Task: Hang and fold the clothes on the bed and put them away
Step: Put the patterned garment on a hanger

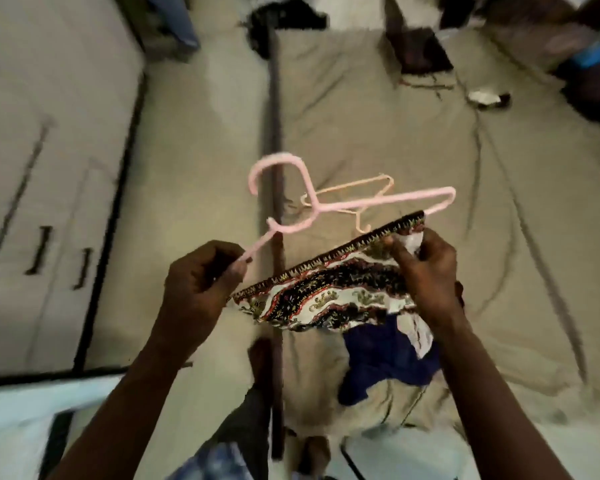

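Hanging seemed in hand: the pink hanger (378, 201) was gripped by the left hand (201, 282), the patterned garment (326, 294) pinched by the right hand (426, 271) above the bed (465, 150). Threading the hanger inside was needed next.

The lower arm of the pink plastic hanger (361, 204) ends inside the curled fingers (234, 270) of the left hand (201, 285). Its bottom bar runs out of sight behind the black, white and red patterned cloth (326, 292). The right hand (426, 271) covers that cloth's far corner. The dark blue garment (385, 358) on the bed (430, 150) is half hidden beneath them. The dark heap (288, 15) at the top edge is blurred and cut off.
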### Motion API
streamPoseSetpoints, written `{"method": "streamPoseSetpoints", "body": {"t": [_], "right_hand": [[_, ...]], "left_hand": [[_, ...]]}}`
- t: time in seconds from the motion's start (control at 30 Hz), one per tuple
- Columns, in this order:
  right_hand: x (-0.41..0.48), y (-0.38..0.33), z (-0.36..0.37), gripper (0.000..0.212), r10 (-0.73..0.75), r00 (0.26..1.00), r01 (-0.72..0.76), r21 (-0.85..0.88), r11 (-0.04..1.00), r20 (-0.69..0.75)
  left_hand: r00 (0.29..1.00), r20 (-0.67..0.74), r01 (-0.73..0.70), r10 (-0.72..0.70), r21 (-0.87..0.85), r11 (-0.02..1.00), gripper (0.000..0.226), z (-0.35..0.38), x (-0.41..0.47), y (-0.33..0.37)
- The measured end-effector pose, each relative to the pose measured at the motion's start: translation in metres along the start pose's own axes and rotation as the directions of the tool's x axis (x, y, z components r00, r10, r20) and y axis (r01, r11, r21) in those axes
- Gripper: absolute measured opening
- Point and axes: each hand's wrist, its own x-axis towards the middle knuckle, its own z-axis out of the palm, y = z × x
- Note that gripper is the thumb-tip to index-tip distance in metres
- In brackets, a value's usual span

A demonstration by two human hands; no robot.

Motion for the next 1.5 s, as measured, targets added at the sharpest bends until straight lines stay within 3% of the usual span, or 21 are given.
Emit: {"method": "streamPoseSetpoints", "body": {"t": [0.1, 0.2, 0.37, 0.47, 0.6, 0.67, 0.8, 0.87, 0.93, 0.97, 1.03, 1.1, 1.13, 1.23, 1.33, 1.4, 1.47, 1.5], "right_hand": [[-0.056, -0.019, 0.022, 0.009, -0.031, 0.99, 0.023, 0.057, 0.998, 0.137], [-0.109, -0.047, 0.058, 0.006, -0.057, 0.939, 0.005, 0.151, 0.988, 0.339], [-0.176, -0.103, 0.136, 0.014, -0.128, 0.712, -0.013, 0.195, 0.981, 0.691], [-0.219, -0.134, 0.191, 0.027, -0.156, 0.595, -0.093, 0.261, 0.961, 0.788], [-0.288, -0.165, 0.261, 0.027, -0.189, 0.45, -0.256, 0.329, 0.909, 0.873], [-0.328, -0.177, 0.302, 0.04, -0.205, 0.406, -0.348, 0.357, 0.867, 0.891], [-0.43, -0.205, 0.379, 0.006, -0.237, 0.418, -0.364, 0.401, 0.84, 0.877], [-0.484, -0.217, 0.414, 0.012, -0.26, 0.537, -0.279, 0.46, 0.843, 0.802], [-0.525, -0.235, 0.44, 0.025, -0.403, 0.679, -0.022, 0.566, 0.824, 0.614], [-0.546, -0.248, 0.454, 0.031, -0.531, 0.674, 0.163, 0.598, 0.785, 0.513], [-0.577, -0.279, 0.477, 0.035, -0.764, 0.482, 0.466, 0.614, 0.637, 0.429], [-0.604, -0.319, 0.496, 0.032, -0.846, 0.279, 0.643, 0.566, 0.516, 0.455], [-0.619, -0.341, 0.508, 0.04, -0.855, 0.19, 0.717, 0.526, 0.457, 0.483], [-0.648, -0.393, 0.549, 0.054, -0.906, 0.024, 0.847, 0.473, 0.243, 0.422], [-0.67, -0.449, 0.591, 0.045, -0.957, -0.008, 0.835, 0.528, 0.153, 0.289], [-0.685, -0.499, 0.617, 0.041, -0.967, 0.011, 0.813, 0.561, 0.158, 0.256], [-0.698, -0.551, 0.635, 0.037, -0.974, 0.014, 0.82, 0.555, 0.141, 0.226], [-0.703, -0.577, 0.643, 0.037, -0.979, 0.008, 0.828, 0.548, 0.12, 0.202]], "left_hand": [[0.986, -0.163, 0.026, -0.026, -0.002, 1.0, 0.011, -0.039, -0.085, 0.033], [0.929, -0.369, 0.034, -0.024, 0.019, 0.999, 0.02, -0.09, -0.164, 0.054], [0.802, -0.596, 0.035, 0.041, 0.115, 0.993, 0.007, -0.184, -0.27, 0.088], [0.72, -0.689, 0.073, 0.078, 0.186, 0.98, 0.01, -0.24, -0.325, 0.108], [0.575, -0.802, 0.102, 0.159, 0.264, 0.959, 0.009, -0.314, -0.404, 0.129], [0.505, -0.839, 0.136, 0.204, 0.311, 0.941, 0.011, -0.351, -0.449, 0.136], [0.409, -0.883, 0.203, 0.23, 0.334, 0.921, 0.015, -0.425, -0.538, 0.143], [0.38, -0.89, 0.228, 0.253, 0.356, 0.906, 0.015, -0.464, -0.581, 0.148], [0.358, -0.886, 0.245, 0.296, 0.395, 0.885, 0.013, -0.502, -0.615, 0.156], [0.348, -0.883, 0.254, 0.315, 0.413, 0.875, 0.01, -0.522, -0.633, 0.162], [0.34, -0.871, 0.294, 0.355, 0.457, 0.84, 0.007, -0.557, -0.659, 0.178], [0.324, -0.852, 0.313, 0.411, 0.506, 0.804, 0.01, -0.589, -0.673, 0.202], [0.312, -0.846, 0.307, 0.431, 0.52, 0.797, 0.011, -0.607, -0.68, 0.216], [0.263, -0.824, 0.376, 0.502, 0.567, 0.733, 0.011, -0.661, -0.689, 0.255], [0.147, -0.749, 0.466, 0.646, 0.628, 0.623, 0.01, -0.717, -0.685, 0.286], [0.057, -0.578, 0.593, 0.814, 0.676, 0.438, 0.028, -0.749, -0.668, 0.304], [0.099, -0.426, 0.649, 0.9, 0.713, 0.266, 0.039, -0.769, -0.646, 0.322], [0.184, -0.375, 0.64, 0.908, 0.747, 0.179, 0.042, -0.778, -0.634, 0.329]]}}
